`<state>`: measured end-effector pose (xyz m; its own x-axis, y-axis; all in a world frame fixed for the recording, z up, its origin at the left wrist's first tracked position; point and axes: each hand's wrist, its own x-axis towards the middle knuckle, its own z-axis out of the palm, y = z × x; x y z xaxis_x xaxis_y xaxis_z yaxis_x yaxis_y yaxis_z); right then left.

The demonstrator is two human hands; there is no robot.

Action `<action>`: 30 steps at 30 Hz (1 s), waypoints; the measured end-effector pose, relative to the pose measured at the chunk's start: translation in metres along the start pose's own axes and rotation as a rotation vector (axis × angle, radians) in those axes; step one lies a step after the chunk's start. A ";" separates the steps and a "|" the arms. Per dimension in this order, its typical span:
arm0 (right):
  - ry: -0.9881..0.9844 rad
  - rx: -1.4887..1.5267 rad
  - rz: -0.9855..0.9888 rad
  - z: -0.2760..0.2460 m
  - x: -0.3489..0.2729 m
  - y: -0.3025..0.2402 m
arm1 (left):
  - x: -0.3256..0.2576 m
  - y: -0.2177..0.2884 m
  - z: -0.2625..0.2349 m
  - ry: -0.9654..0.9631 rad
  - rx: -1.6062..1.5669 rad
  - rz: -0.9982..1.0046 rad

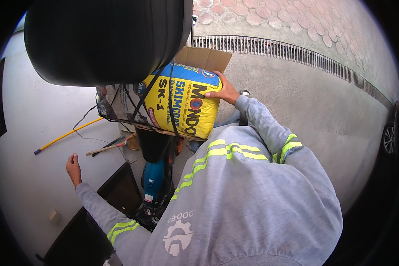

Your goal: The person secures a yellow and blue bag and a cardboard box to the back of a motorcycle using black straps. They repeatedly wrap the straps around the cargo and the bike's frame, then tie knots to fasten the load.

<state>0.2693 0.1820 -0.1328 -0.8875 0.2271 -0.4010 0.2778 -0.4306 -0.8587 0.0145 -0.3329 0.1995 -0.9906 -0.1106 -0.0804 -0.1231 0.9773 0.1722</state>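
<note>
Hanging empty on the left, fingers loosely extended, the left hand gives no support, so the yellow sack, in the centre under black straps, could tip if the right hand, thumb in front and fingers over its right end, slips. A yellow pole leans left, a dark rounded object obstructs the sack's far left, a teal tool sits nearer, and a grate runs far right.

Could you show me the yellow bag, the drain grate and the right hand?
Yellow bag (191,105), head view: printed face.
Drain grate (275,47), head view: slatted top.
Right hand (227,91), head view: back of hand.
</note>
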 end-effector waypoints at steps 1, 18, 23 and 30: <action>-0.014 0.016 0.009 -0.001 0.001 0.000 | -0.004 0.024 0.004 0.147 0.307 0.093; 0.142 0.219 -0.078 0.016 0.001 0.016 | -0.127 0.364 0.295 0.012 -0.105 0.644; 0.132 0.273 -0.069 0.016 0.001 0.021 | -0.126 0.354 0.304 -0.068 -0.368 0.647; 0.126 0.217 -0.068 0.014 0.000 0.019 | -0.133 0.325 0.277 -0.129 -0.548 0.714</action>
<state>0.2690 0.1616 -0.1444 -0.8446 0.3632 -0.3934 0.1219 -0.5850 -0.8018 0.1232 0.0493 -0.0053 -0.8316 0.5421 0.1207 0.4739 0.5794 0.6631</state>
